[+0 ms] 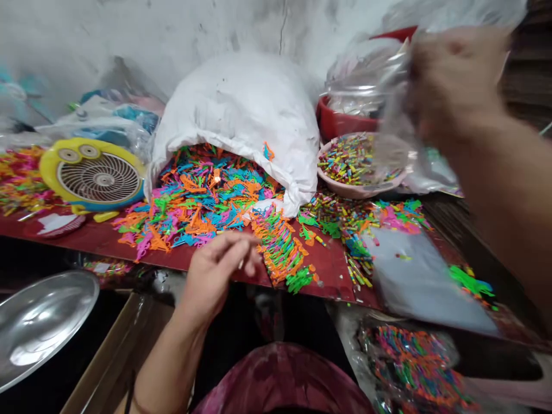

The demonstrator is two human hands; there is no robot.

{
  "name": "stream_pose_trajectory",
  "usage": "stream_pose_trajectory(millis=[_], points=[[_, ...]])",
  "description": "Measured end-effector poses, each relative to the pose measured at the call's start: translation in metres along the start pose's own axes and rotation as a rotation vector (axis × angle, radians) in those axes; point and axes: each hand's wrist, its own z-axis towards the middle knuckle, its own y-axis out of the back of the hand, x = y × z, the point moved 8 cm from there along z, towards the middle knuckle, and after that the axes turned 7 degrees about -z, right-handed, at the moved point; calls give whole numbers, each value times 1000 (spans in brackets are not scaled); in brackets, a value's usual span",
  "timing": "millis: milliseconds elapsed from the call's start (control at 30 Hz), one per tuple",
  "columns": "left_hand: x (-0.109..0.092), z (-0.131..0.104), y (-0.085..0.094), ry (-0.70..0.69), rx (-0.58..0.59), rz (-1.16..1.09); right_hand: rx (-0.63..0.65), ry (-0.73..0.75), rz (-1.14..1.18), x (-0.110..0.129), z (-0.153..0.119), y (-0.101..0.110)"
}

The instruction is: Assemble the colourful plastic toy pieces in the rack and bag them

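My left hand (222, 261) hovers at the table's front edge, its fingers loosely curled and apart, with nothing visible in them. Just right of it lies a neat row of small colourful plastic pieces (282, 247), in orange, green and pink. Raised at the upper right, my right hand (457, 80) is blurred by motion and closed on a clear plastic bag (399, 109). The bag hangs in front of a pink bowl (362, 192) full of short, multicoloured sticks (347, 158). Loose plastic pieces (202, 192) spill from a white sack (241, 98) behind my left hand.
A yellow fan (103, 175) stands on the left. Flat clear bags (426, 282) lie at the table's right front. Filled bags (414, 362) are below the table edge. A metal bowl (47, 322) sits low on the left, and a red basin (345, 121) at the back.
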Motion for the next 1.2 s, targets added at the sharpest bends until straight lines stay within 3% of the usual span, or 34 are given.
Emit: stream_pose_trajectory(millis=[67, 167, 200, 267, 333, 467, 567, 633, 700, 800, 867, 933, 1000, 1100, 1200], points=[[-33, 32, -16, -147, -35, -76, 140, 187, 61, 69, -5, -32], [-67, 62, -29, -265, -24, -183, 512, 697, 142, 174, -56, -95], [-76, 66, -25, -328, -42, -213, 563, 827, 151, 196, -74, -109], [-89, 68, -7, -465, -119, -242, 584, 950, 159, 217, -95, -130], [-94, 66, 17, -548, -217, -223, 606, 977, 152, 218, -102, -143], [-93, 61, 64, -596, -474, -153, 674, 923, 107, 196, -99, -154], [-90, 59, 89, -569, -651, -121, 666, 891, 115, 182, -97, -153], [-87, 62, 102, -518, -710, -101, 658, 847, 162, 174, -94, -153], [-87, 67, 117, -501, -737, -99, 684, 723, 261, 163, -87, -158], [-83, 77, 135, -426, -737, -127, 743, 416, 515, 144, -73, -172], [-78, 83, 131, -351, -663, -141, 711, 237, 683, 136, -65, -181], [-71, 87, 111, -304, -531, -100, 615, 115, 776, 134, -58, -190], [-66, 84, 86, -309, -478, 20, 511, 34, 796, 139, -54, -199], [-64, 82, 50, -397, -330, 127, 428, 12, 793, 160, -54, -212], [-65, 83, 49, -444, -268, 79, 438, 87, 846, 185, -57, -212]])
